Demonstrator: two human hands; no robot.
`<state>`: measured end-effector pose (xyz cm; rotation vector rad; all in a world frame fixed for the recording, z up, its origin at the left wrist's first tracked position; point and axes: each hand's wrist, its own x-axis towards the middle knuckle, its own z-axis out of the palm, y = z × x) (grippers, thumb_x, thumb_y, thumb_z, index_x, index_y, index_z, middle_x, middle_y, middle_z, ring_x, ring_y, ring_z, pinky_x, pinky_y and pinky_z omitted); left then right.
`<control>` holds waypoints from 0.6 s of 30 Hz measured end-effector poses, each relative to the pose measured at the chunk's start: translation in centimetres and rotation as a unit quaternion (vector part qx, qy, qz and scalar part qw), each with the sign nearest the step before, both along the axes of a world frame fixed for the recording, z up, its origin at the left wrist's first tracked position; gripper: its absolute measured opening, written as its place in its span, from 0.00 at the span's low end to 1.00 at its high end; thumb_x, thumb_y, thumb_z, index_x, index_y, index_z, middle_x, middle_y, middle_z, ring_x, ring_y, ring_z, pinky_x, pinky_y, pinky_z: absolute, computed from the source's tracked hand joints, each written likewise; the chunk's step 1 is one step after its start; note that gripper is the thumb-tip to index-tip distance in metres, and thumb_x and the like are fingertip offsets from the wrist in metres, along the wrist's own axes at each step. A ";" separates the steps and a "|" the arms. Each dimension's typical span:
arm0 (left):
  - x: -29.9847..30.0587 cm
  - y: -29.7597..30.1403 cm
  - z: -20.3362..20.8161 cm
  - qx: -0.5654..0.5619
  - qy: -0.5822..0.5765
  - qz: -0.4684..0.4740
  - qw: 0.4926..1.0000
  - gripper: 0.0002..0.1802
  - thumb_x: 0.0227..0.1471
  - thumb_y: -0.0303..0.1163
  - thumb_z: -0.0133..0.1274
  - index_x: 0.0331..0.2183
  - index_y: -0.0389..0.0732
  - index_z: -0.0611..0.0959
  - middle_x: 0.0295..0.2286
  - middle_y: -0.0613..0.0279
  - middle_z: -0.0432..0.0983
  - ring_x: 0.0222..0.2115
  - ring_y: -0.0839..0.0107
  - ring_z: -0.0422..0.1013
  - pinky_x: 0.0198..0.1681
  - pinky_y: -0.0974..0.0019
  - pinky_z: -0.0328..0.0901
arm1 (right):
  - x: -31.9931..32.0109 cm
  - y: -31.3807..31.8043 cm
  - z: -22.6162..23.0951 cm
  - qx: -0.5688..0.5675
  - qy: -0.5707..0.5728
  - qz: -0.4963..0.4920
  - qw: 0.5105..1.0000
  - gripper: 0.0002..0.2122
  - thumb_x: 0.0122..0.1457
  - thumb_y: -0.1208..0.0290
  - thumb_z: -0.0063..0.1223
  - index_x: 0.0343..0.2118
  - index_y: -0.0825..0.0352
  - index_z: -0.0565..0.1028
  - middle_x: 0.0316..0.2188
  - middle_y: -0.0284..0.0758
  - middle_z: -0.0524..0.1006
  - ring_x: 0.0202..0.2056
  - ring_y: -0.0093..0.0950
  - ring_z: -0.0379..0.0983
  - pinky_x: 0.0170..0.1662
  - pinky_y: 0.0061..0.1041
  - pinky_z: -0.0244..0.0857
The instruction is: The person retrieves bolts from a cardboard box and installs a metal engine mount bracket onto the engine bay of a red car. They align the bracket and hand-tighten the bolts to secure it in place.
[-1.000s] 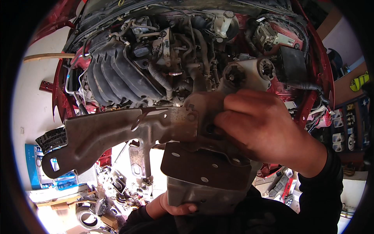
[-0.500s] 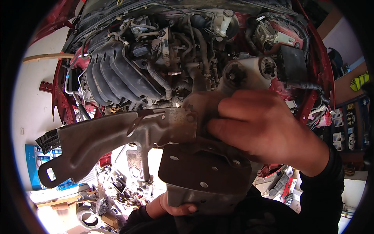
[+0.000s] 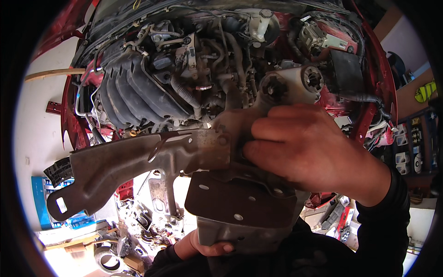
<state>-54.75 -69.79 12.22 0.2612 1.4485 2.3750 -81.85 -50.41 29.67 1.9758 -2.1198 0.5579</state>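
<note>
Head view: a brown stamped-metal bracket (image 3: 117,168) is held up in front of the near edge of the engine bay, its long arm reaching left to a slotted, rounded tip and its flanged plate (image 3: 224,198), with several holes, sitting toward the person's body. The left hand (image 3: 210,244) supports the boxed metal below that plate, thumb against its lower side, the other fingers mostly hidden underneath. The right hand (image 3: 300,147) is at the bracket's inner end, its fingers curled in narrowly; whether they pinch anything cannot be told, as the fingertips are hidden in shadow. Just beyond the right hand is a translucent plastic housing (image 3: 295,76) with two round openings; whether it joins the bracket is unclear. Inside the engine bay, a black ribbed intake manifold (image 3: 134,90) lies toward the left edge, a corrugated hose (image 3: 184,94) beside it, a pale fluid reservoir (image 3: 263,27) near the far edge, and a black box (image 3: 346,74) toward the right edge.
</note>
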 end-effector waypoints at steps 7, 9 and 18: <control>-0.3 -0.1 -0.1 0.001 -0.002 -0.003 1.000 0.50 0.59 0.43 0.69 0.72 0.32 0.64 0.64 0.46 0.73 0.64 0.51 0.71 0.66 0.47 0.68 | -0.4 -0.1 -0.3 -0.014 -0.001 0.002 1.000 0.10 0.48 0.66 0.59 0.34 0.62 0.80 0.27 0.30 0.67 0.27 0.32 0.70 0.25 0.35 0.64; -0.3 -0.1 -0.1 0.002 -0.002 -0.004 1.000 0.50 0.59 0.42 0.69 0.72 0.32 0.64 0.64 0.46 0.73 0.64 0.51 0.71 0.66 0.47 0.68 | -0.5 -0.2 -0.5 -0.013 0.002 0.000 1.000 0.10 0.48 0.66 0.59 0.34 0.62 0.80 0.27 0.30 0.67 0.27 0.33 0.70 0.25 0.35 0.64; -0.9 0.0 -0.4 0.007 0.003 -0.007 1.000 0.49 0.59 0.42 0.68 0.72 0.32 0.64 0.63 0.45 0.73 0.63 0.51 0.72 0.65 0.47 0.68 | -1.7 0.7 0.0 -0.053 -0.049 0.012 0.997 0.14 0.44 0.76 0.67 0.37 0.66 0.82 0.27 0.33 0.70 0.26 0.34 0.72 0.26 0.36 0.63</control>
